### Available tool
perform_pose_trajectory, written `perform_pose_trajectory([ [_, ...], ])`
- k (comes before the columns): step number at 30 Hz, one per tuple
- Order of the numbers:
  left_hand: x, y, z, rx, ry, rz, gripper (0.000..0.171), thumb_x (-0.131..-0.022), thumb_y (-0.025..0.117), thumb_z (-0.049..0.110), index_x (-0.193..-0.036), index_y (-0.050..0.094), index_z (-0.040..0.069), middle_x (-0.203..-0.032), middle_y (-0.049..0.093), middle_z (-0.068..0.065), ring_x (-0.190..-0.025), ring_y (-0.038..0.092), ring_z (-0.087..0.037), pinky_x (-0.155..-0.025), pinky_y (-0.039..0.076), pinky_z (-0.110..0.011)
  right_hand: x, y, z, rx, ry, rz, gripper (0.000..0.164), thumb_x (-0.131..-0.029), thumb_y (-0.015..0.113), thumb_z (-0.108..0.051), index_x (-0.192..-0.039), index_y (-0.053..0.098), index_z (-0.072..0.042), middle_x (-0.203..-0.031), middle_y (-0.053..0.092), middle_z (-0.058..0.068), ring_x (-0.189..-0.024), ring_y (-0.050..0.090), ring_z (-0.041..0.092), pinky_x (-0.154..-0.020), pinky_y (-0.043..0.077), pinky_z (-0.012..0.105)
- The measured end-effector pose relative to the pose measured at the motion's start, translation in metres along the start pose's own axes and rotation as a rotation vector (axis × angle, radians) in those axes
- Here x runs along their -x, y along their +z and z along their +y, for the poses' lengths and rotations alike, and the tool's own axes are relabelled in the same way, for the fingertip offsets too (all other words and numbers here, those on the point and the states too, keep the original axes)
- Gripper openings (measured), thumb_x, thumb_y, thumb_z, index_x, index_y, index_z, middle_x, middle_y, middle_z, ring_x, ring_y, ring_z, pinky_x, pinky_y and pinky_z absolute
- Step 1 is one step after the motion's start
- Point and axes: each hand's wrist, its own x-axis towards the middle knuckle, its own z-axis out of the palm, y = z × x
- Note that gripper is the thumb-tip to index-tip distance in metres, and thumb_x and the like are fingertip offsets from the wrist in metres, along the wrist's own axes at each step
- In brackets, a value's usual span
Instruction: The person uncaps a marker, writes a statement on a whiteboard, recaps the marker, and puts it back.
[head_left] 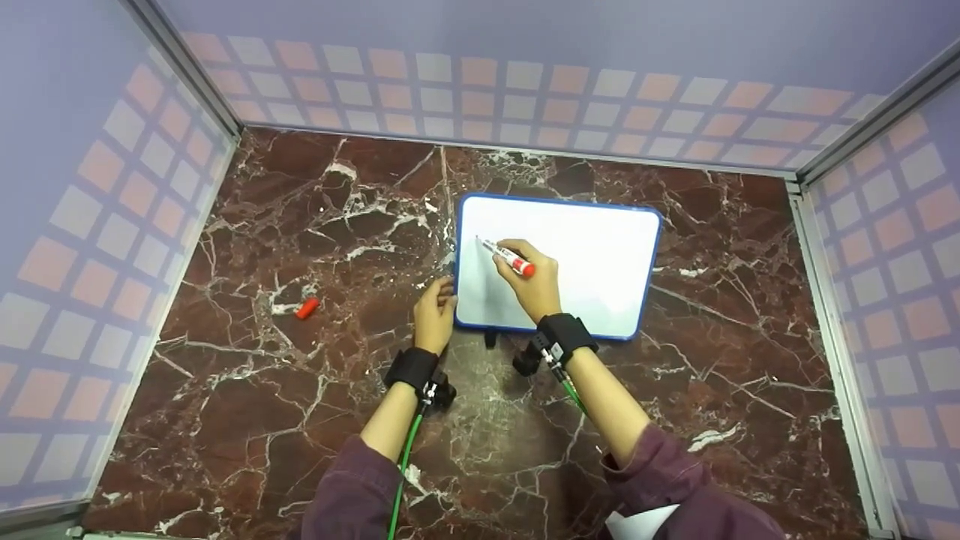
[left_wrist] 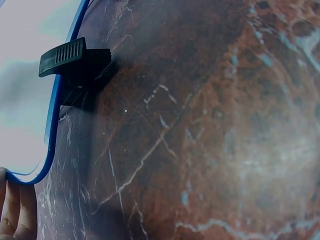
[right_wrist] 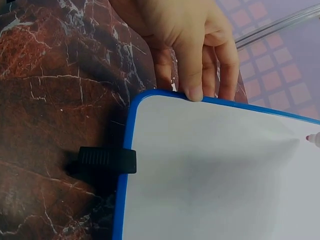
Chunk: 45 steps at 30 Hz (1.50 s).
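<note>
A blue-rimmed whiteboard (head_left: 600, 255) lies on the table in the head view, its surface showing no clear marks. My right hand (head_left: 536, 285) pinches a white marker with a red end (head_left: 508, 258), its bare tip at the board's left part. In the right wrist view the marker's tip (right_wrist: 309, 138) shows at the right edge. At the board's left edge my left hand (head_left: 433, 315) grips the frame. Its thumb presses on the blue rim (right_wrist: 240, 103), and the fingers go down beyond it. A ribbed black clip (right_wrist: 107, 160) sits on the near rim.
A red marker cap (head_left: 307, 307) lies on the marbled tabletop (head_left: 247, 375) to the left. Checkered walls (head_left: 480, 90) enclose the back and both sides. Both wrists wear black bands (head_left: 412, 367), with green cables (head_left: 405, 457) trailing from them.
</note>
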Motion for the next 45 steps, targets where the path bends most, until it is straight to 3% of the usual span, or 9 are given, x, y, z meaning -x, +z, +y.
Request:
perform_pose_trajectory([
  [5, 0.0, 0.001, -0.002, -0.004, 0.011, -0.01, 0.029, -0.086, 0.057, -0.001, -0.115, 0.058, -0.005, -0.102, 0.066, -0.024, -0.09, 0.065, -0.035, -0.082, 0.056, -0.041, 0.001, 0.001, 0.002, 0.027, -0.001, -0.003, 0.019, -0.083, 0.067, -0.016, -0.098, 0.068, -0.005, -0.094, 0.072, 0.011, -0.076, 0.065, 0.017, -0.063, 0.052, 0.022],
  [13, 0.0, 0.0, -0.01, 0.065, 0.102, 0.017, 0.025, -0.088, 0.058, 0.007, -0.112, 0.06, 0.001, -0.097, 0.066, -0.02, -0.084, 0.066, -0.027, -0.076, 0.057, -0.033, 0.007, 0.003, 0.002, 0.048, 0.008, -0.017, 0.018, -0.083, 0.066, -0.015, -0.097, 0.068, -0.004, -0.091, 0.072, 0.012, -0.075, 0.065, 0.017, -0.062, 0.052, 0.022],
  [21, -0.002, 0.0, -0.004, 0.017, 0.038, -0.004, 0.029, -0.085, 0.057, -0.004, -0.113, 0.058, -0.005, -0.101, 0.066, -0.024, -0.089, 0.065, -0.035, -0.079, 0.057, -0.041, 0.02, 0.004, 0.001, 0.056, 0.0, -0.053, 0.015, -0.08, 0.066, -0.011, -0.093, 0.068, -0.002, -0.086, 0.072, 0.014, -0.072, 0.066, 0.019, -0.059, 0.053, 0.023],
  [34, -0.002, -0.002, -0.007, 0.024, 0.042, 0.008, 0.03, -0.085, 0.058, -0.002, -0.114, 0.058, -0.006, -0.1, 0.066, -0.025, -0.089, 0.065, -0.035, -0.08, 0.056, -0.042, 0.037, 0.01, 0.006, 0.073, -0.029, -0.099, 0.015, -0.078, 0.066, -0.01, -0.089, 0.067, 0.0, -0.081, 0.071, 0.015, -0.067, 0.065, 0.018, -0.056, 0.053, 0.023],
  [45, -0.001, -0.001, -0.004, 0.039, 0.034, 0.016, 0.029, -0.084, 0.059, -0.002, -0.113, 0.059, -0.005, -0.1, 0.066, -0.024, -0.088, 0.065, -0.034, -0.08, 0.057, -0.041, 0.026, 0.006, 0.0, 0.061, -0.033, 0.017, 0.014, -0.079, 0.066, -0.01, -0.09, 0.068, -0.002, -0.083, 0.072, 0.012, -0.068, 0.064, 0.015, -0.057, 0.052, 0.022],
])
